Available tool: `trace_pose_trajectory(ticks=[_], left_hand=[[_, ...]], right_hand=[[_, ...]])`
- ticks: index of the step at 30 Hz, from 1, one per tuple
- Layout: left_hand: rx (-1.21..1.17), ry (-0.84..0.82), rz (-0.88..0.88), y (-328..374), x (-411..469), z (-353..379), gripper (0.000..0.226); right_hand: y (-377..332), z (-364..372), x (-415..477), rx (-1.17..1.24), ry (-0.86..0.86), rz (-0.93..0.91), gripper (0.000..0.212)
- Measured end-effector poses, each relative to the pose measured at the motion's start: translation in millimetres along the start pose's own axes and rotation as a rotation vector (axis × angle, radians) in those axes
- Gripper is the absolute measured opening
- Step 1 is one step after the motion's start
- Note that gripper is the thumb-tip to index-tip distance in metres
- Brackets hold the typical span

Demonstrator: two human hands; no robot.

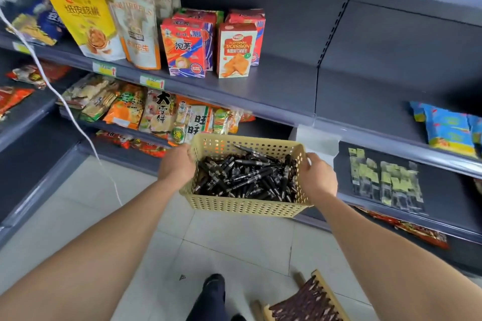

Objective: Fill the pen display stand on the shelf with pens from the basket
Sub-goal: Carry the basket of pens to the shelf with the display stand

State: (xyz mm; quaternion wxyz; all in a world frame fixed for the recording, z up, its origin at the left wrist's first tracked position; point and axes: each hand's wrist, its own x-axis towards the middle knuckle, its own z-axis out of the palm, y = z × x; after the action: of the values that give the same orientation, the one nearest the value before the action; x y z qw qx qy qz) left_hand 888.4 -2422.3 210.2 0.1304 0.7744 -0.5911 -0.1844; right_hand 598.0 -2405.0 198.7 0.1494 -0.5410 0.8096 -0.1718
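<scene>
1. The left grip (177, 164) is clasping the left end wall of the basket (245, 207). The right grip (319, 177) is clasping the right end wall, with its thumb lying over the rim. Both grips are closed on the basket and neither is holding a pen.
2. The two grips are taking opposite short ends, so the load is balancing between them and the basket is staying roughly level with its open top facing up. This is probably to keep the contents from spilling.
3. The basket is hanging in the air above the floor (221, 237), in front of the shelving and touching none of it. Its long axis is running left to right across the view.
4. The pens (245, 177) are lying inside the basket in a loose black heap. Most are lying flat or nearly flat, their long axes are crossing at many angles, and no common pointing direction can be given. One pen is resting higher, against the far wall.
5. The middle shelf (287, 91) is showing bare surface to the right of the snack boxes (182, 47). The lower right shelf is carrying clear packets (386, 180).
6. A pen display stand cannot be confirmed on any shelf. A wooden rack (307, 300) is standing on the floor at the lower edge, but what it is for cannot be told.
7. Judgement: filling has not begun, because every visible pen is still lying in the basket.
</scene>
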Motion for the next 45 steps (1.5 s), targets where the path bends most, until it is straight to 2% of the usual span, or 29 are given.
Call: trace_pose_trajectory(ticks=[6,14,22,27,34,43,45], left_hand=[[-0.011,-0.033,-0.013,-3,63,37,0.025],[-0.055,-0.064,-0.048,-11,127,91,0.019],[-0.130,-0.033,-0.048,-8,160,138,0.037],[-0.171,-0.004,-0.101,-2,168,173,0.040],[-0.226,0.092,-0.111,-4,189,216,0.042],[-0.228,0.248,-0.064,-11,213,257,0.041],[-0.220,0.328,-0.013,-9,217,273,0.040]], right_hand=[[-2,39,58,-0.032,-0.072,0.009,0.032],[-4,95,119,-0.071,-0.117,0.020,0.041],[15,132,167,-0.085,-0.133,-0.040,0.042],[34,152,201,-0.095,-0.134,-0.103,0.032],[50,195,238,-0.023,-0.059,-0.157,0.043],[65,247,284,-0.009,0.084,-0.289,0.039],[77,257,297,0.001,0.125,-0.342,0.037]])
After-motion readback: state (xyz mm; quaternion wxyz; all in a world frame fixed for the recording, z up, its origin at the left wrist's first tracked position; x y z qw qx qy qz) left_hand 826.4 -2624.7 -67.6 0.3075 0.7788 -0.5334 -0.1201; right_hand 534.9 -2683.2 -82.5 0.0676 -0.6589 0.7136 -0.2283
